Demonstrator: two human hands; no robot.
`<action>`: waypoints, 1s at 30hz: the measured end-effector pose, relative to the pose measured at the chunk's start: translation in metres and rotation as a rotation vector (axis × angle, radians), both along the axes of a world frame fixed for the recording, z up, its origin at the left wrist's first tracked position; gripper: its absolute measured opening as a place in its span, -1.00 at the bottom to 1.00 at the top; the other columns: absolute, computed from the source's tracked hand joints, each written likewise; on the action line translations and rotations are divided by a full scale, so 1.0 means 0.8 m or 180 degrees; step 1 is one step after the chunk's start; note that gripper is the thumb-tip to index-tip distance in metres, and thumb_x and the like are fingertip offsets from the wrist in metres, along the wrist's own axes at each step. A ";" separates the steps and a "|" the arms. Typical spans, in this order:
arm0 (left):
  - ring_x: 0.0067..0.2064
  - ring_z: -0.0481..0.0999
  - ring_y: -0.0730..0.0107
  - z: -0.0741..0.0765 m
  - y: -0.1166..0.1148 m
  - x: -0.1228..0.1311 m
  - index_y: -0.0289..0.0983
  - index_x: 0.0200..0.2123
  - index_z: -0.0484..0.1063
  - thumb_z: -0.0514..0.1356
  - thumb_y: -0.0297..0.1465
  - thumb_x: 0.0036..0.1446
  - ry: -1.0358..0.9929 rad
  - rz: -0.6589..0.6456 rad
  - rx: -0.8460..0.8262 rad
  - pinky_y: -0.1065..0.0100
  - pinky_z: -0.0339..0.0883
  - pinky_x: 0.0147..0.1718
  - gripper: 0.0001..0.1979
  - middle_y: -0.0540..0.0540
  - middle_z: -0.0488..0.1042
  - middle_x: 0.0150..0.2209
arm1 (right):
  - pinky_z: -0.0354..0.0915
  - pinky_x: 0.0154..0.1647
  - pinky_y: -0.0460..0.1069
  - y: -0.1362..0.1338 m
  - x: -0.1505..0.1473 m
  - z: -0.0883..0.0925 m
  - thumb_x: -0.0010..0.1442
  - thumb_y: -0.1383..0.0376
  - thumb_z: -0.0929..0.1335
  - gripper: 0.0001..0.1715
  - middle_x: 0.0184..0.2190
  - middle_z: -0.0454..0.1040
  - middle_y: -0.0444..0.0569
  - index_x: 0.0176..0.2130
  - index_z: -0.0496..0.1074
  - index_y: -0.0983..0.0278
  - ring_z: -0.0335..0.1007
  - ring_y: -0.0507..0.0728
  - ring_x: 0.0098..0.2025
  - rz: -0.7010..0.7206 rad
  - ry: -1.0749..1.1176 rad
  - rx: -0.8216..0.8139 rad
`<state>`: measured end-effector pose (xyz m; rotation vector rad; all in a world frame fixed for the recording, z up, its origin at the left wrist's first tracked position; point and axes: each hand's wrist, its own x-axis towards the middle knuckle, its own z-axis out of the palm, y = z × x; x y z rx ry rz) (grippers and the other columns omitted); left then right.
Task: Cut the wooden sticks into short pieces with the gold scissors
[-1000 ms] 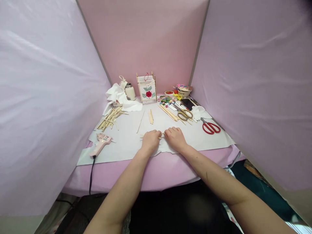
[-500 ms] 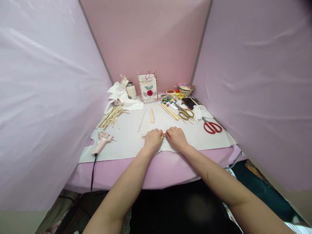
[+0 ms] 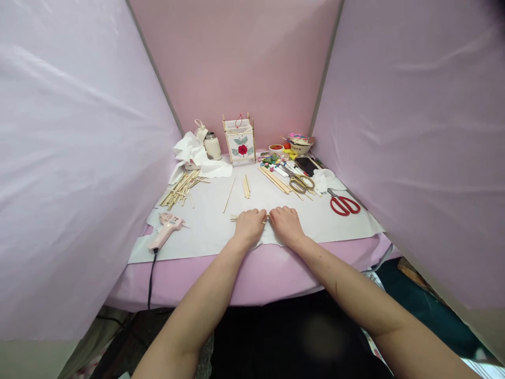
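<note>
My left hand (image 3: 250,226) is closed around a few thin wooden sticks (image 3: 234,217) low over the white sheet (image 3: 209,239). Their ends stick out to the left of the fist, and a short tip shows on its right side. Right beside it, my right hand (image 3: 285,224) has its fingers curled, pinching the end of a stick between the two hands; the fingers hide most of it. Just beyond the hands lie a short bundle of sticks (image 3: 246,186) and a single thin stick (image 3: 229,195).
A pink glue gun (image 3: 168,230) with a black cord lies left, below a stick pile (image 3: 181,189). Right are red-handled scissors (image 3: 344,204), gold-handled scissors (image 3: 302,183), longer sticks (image 3: 275,181) and a phone (image 3: 305,166). A rose-decorated lantern (image 3: 240,142) and a jar (image 3: 213,146) stand behind.
Both hands have stayed almost in place. The sticks in my left hand have turned slightly, and their left ends now show closer together.
</note>
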<state>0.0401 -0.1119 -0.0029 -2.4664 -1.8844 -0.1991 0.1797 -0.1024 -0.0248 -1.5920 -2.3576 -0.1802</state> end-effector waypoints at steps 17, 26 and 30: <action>-0.22 0.46 0.27 -0.001 0.000 0.000 -0.18 -0.21 0.41 -0.12 -0.22 0.26 -0.0008 -0.0046 -0.0123 0.32 0.17 -0.29 -0.66 -0.13 0.49 -0.24 | -0.01 -0.25 0.01 -0.003 0.016 0.003 0.34 0.19 0.16 -0.65 -0.32 0.48 0.00 -0.28 0.46 0.21 0.30 0.14 -0.22 0.0055 0.0085 -0.0125; -0.29 0.45 0.25 -0.007 0.007 0.004 -0.18 -0.24 0.39 -0.07 -0.30 0.22 -0.0056 0.0008 -0.0047 0.33 0.13 -0.40 -0.74 -0.10 0.50 -0.30 | 0.09 -0.29 -0.01 -0.002 0.009 0.001 0.32 0.29 0.15 -0.63 -0.34 0.49 0.10 -0.31 0.46 0.33 0.37 0.16 -0.27 -0.0031 0.0252 -0.0260; -0.37 0.40 0.36 0.003 0.004 -0.015 -0.21 -0.38 0.39 -0.08 -0.26 0.23 -0.0604 -0.0666 -0.0199 0.38 0.09 -0.43 -0.70 -0.04 0.46 -0.42 | 0.18 -0.24 -0.07 0.003 0.034 0.014 0.32 0.24 0.16 -0.65 -0.32 0.52 -0.05 -0.29 0.48 0.26 0.39 0.09 -0.24 0.0707 0.0694 -0.0516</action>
